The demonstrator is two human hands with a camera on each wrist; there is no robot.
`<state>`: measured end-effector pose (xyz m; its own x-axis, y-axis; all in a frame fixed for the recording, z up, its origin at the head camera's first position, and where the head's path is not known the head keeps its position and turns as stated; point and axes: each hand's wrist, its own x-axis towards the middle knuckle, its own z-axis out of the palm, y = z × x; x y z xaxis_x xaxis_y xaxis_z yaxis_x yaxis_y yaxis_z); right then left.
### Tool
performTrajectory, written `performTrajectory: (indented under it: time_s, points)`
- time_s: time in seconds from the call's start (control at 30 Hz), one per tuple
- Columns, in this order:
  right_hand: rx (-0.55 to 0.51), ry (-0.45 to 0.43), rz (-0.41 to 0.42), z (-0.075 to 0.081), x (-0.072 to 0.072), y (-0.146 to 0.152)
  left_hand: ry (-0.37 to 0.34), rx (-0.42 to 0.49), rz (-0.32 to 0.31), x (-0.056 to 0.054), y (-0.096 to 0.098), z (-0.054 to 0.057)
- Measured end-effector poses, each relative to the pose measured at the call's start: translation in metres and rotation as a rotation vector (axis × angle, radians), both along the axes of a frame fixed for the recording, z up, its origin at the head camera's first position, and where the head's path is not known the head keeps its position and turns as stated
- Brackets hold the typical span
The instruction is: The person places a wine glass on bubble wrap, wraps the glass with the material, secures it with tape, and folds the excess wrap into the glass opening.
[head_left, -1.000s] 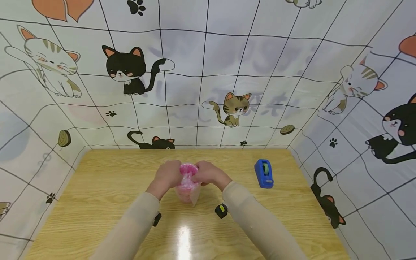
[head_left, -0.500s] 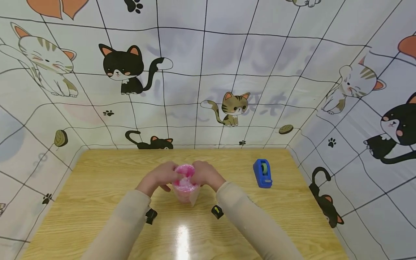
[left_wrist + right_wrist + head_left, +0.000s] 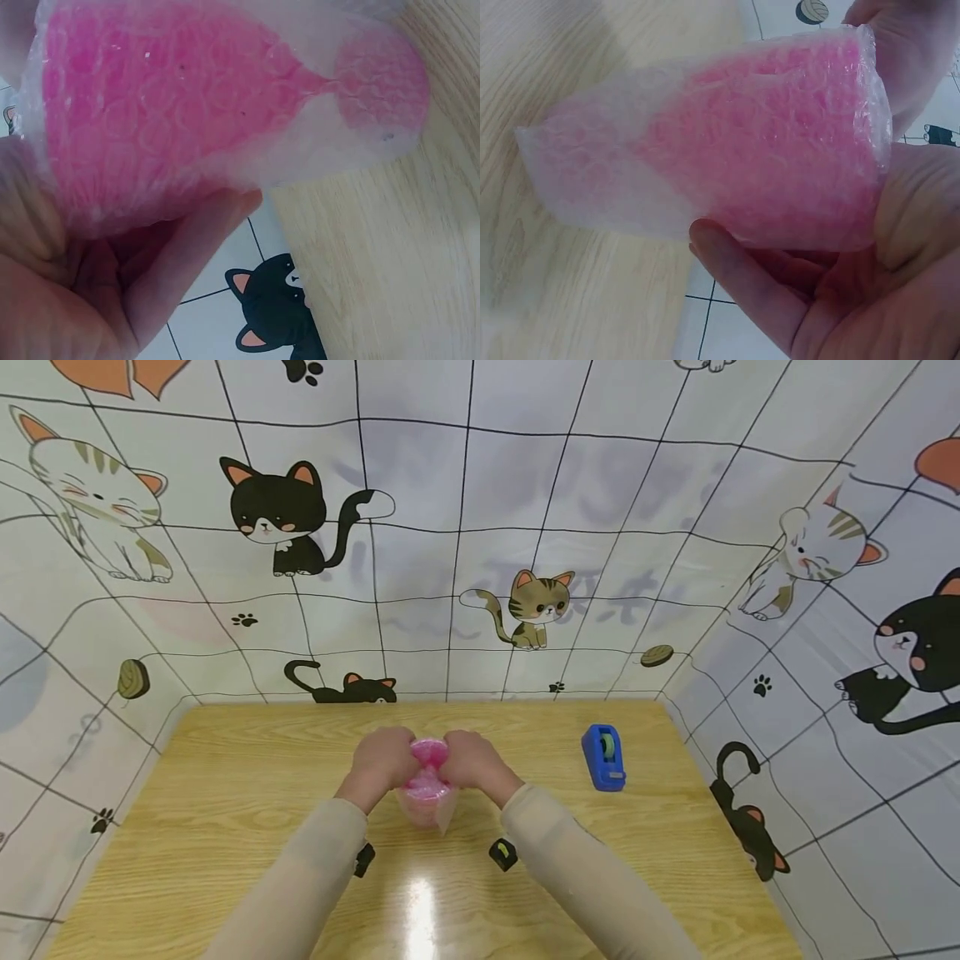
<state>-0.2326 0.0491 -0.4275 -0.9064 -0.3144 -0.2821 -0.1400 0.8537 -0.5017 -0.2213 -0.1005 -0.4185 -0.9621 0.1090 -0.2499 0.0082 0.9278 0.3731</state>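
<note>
A pink goblet wrapped in clear bubble wrap [image 3: 424, 806] is at the middle of the wooden table. Its wide bowl [image 3: 165, 112], narrow stem and round foot [image 3: 382, 82] show through the wrapping in the left wrist view. My left hand [image 3: 384, 760] grips the bowl end from the left, a finger lying along its side. From the right, my right hand [image 3: 474, 762] holds the same end, with the thumb [image 3: 720, 244] against the wrap. Bubble wrap [image 3: 866, 90] gathers around the rim. Some fingertips are hidden behind the wrapping.
A blue tape dispenser [image 3: 603, 757] stands at the right of the wooden table [image 3: 262, 793]. Cloth walls printed with cats [image 3: 281, 514] enclose the table's back and sides. Small black wrist cameras [image 3: 503, 854] hang below both sleeves.
Half a second ago my left hand sat farther left with its fingers spread; it has moved back in and closed on the wrapped goblet. The right hand stays at its side. The view shifts slightly.
</note>
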Motion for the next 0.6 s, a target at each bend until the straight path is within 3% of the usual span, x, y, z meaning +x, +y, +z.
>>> performTrajectory:
  time_s: [0.37,0.6]
  points:
    - [-0.282,-0.220,-0.016,-0.002,0.007,0.012,-0.042,0.067,0.015,0.004,-0.006,-0.001]
    - [-0.275,-0.269,-0.062,0.007,0.009,0.016,-0.054,0.079,0.026,0.008,-0.005,-0.002]
